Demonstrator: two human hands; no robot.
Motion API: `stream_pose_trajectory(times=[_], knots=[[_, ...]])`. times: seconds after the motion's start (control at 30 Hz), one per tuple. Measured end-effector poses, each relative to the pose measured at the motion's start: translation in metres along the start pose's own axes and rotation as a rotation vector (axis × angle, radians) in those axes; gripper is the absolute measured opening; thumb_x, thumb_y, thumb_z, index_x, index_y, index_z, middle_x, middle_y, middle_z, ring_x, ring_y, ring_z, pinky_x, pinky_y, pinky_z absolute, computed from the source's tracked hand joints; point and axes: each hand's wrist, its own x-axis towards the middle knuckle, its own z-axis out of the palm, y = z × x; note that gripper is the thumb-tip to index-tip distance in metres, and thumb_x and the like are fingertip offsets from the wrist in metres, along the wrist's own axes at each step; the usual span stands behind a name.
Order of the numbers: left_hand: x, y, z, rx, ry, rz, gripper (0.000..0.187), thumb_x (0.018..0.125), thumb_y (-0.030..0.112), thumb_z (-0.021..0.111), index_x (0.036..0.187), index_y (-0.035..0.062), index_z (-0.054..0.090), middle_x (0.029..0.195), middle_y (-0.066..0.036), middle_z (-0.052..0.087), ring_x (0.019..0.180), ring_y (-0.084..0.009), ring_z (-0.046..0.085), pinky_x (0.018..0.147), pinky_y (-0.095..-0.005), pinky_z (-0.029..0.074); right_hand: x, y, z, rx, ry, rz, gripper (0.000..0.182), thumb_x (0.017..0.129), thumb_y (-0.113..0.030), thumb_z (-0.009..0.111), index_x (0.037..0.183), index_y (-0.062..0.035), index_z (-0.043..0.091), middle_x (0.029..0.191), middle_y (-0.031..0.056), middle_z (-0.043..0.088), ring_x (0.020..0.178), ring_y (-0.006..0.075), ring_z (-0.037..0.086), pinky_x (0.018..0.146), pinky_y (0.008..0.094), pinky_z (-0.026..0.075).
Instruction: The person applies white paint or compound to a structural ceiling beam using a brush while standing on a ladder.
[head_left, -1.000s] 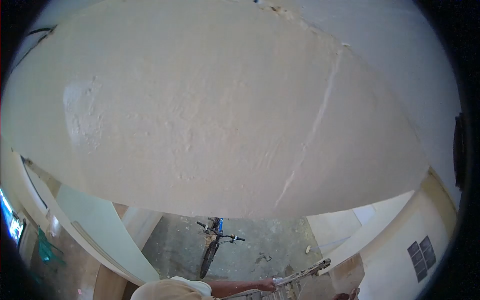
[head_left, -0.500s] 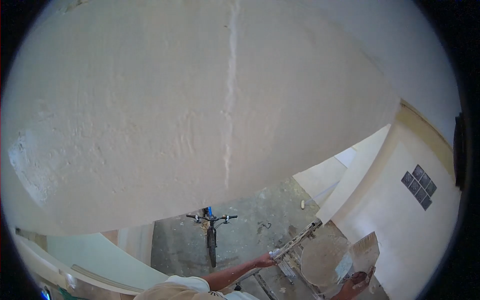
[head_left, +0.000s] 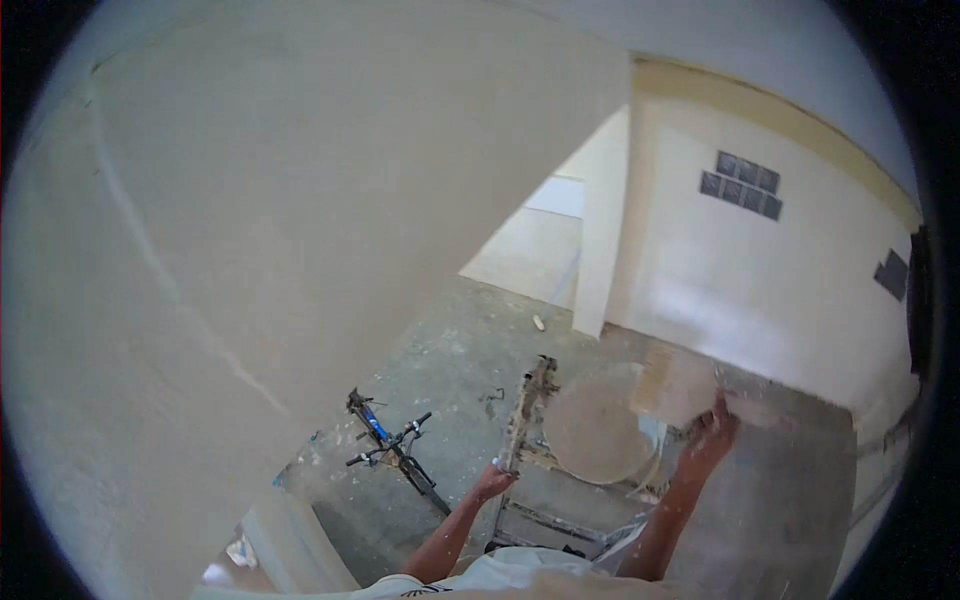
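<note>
High above a concrete floor (head_left: 450,350), a broad cream plastered surface (head_left: 250,220) fills the upper left of the view. To the right stands a pale wall (head_left: 760,270) with small dark glass-block vents (head_left: 745,185). Below, a paint-spattered ladder (head_left: 530,420) rises toward the person, and a round bucket of pale plaster (head_left: 598,422) sits at its top. A bicycle (head_left: 392,452) stands on the floor, well apart to the left. The left hand (head_left: 492,482) is wrapped closed around the ladder's rail. The right hand (head_left: 708,438) grips the handle of a flat plastering trowel (head_left: 680,385), blurred, held just beside the bucket.
</note>
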Motion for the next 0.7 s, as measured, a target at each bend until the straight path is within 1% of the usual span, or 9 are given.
stream_pose_trajectory(times=[0.07,0.1,0.13,0.2,0.27,0.33,0.43,0.57,0.7], knots=[[0.001,0.003,-0.001,0.024,-0.041,-0.063,0.019,0.07,0.013,0.051,0.085,0.0015,0.05,0.069,-0.007,0.05,0.065,-0.0171,0.045,0.06,-0.0328,0.039,0.012,-0.003,0.006,-0.229,-0.078,0.021,0.017,0.071,-0.015,0.059,0.078,-0.0025,0.051,0.071,0.002,0.052,0.059,0.009,0.045,0.048,0.0211,0.032],[0.001,0.005,-0.001,0.043,-0.039,-0.12,0.018,0.07,0.013,0.051,0.083,0.0016,0.05,0.069,-0.008,0.05,0.065,-0.0173,0.045,0.059,-0.0332,0.039,0.02,-0.005,0.008,-0.319,-0.281,0.02,0.019,0.07,-0.017,0.06,0.076,-0.0012,0.051,0.069,0.0013,0.051,0.057,0.0095,0.044,0.048,0.0224,0.033],[0.005,-0.013,0.004,0.035,0.053,0.134,0.014,0.07,0.014,0.051,0.076,0.0012,0.05,0.063,-0.007,0.049,0.061,-0.0167,0.044,0.057,-0.0334,0.039,0.029,-0.006,0.009,-0.405,-0.49,0.023,0.022,0.068,-0.019,0.061,0.074,0.0,0.051,0.066,0.0007,0.051,0.055,0.0101,0.044,0.048,0.0237,0.035],[0.001,-0.015,0.003,0.141,-0.002,0.024,0.014,0.07,0.015,0.052,0.073,0.0007,0.05,0.061,-0.007,0.049,0.06,-0.0175,0.045,0.056,-0.0335,0.039,0.041,0.008,0.018,-0.644,-0.649,-0.088,0.029,0.067,-0.023,0.061,0.073,0.0033,0.051,0.064,0.0084,0.055,0.058,0.0158,0.051,0.055,0.0298,0.04],[0.004,-0.013,0.003,0.247,-0.04,-0.069,0.015,0.071,0.015,0.052,0.07,0.0002,0.05,0.059,-0.007,0.049,0.058,-0.0183,0.045,0.056,-0.0335,0.039,0.044,0.006,0.027,-0.787,-0.676,-0.115,0.03,0.067,-0.024,0.061,0.073,0.0033,0.051,0.063,0.0104,0.056,0.057,0.0188,0.053,0.055,0.0308,0.041],[0.002,-0.017,0.007,0.062,0.093,0.013,0.017,0.071,0.015,0.052,0.066,-0.0006,0.051,0.056,-0.007,0.049,0.057,-0.019,0.047,0.055,-0.0328,0.039,0.045,0.003,0.033,-0.936,-0.712,-0.144,0.03,0.067,-0.024,0.062,0.072,0.0033,0.05,0.061,0.0123,0.056,0.055,0.0218,0.054,0.054,0.0318,0.041],[0.0,-0.022,0.006,0.202,0.077,0.163,0.017,0.072,0.016,0.051,0.07,-0.0007,0.052,0.057,-0.007,0.05,0.056,-0.0182,0.048,0.053,-0.0319,0.039,0.048,-0.001,0.032,-0.865,-0.718,-0.16,0.03,0.068,-0.024,0.06,0.074,0.0031,0.051,0.06,0.0145,0.056,0.055,0.0255,0.056,0.052,0.0327,0.042],[0.0,-0.024,0.002,0.128,0.035,-0.191,0.015,0.07,0.014,0.054,0.077,0.0008,0.053,0.062,-0.006,0.052,0.059,-0.0185,0.049,0.055,-0.0323,0.04,0.058,-0.019,0.047,-0.881,-0.812,-0.203,0.032,0.07,-0.028,0.058,0.075,0.0033,0.05,0.058,0.015,0.054,0.052,0.0269,0.055,0.052,0.0344,0.042],[0.001,-0.034,0.008,-0.083,0.13,-0.245,0.018,0.069,0.013,0.055,0.083,0.0009,0.052,0.063,-0.006,0.053,0.062,-0.0196,0.05,0.057,-0.0317,0.04,0.063,-0.027,0.06,-1.12,-0.949,-0.395,0.034,0.071,-0.03,0.058,0.07,0.0025,0.05,0.055,0.0129,0.054,0.049,0.0228,0.053,0.05,0.0311,0.04]])
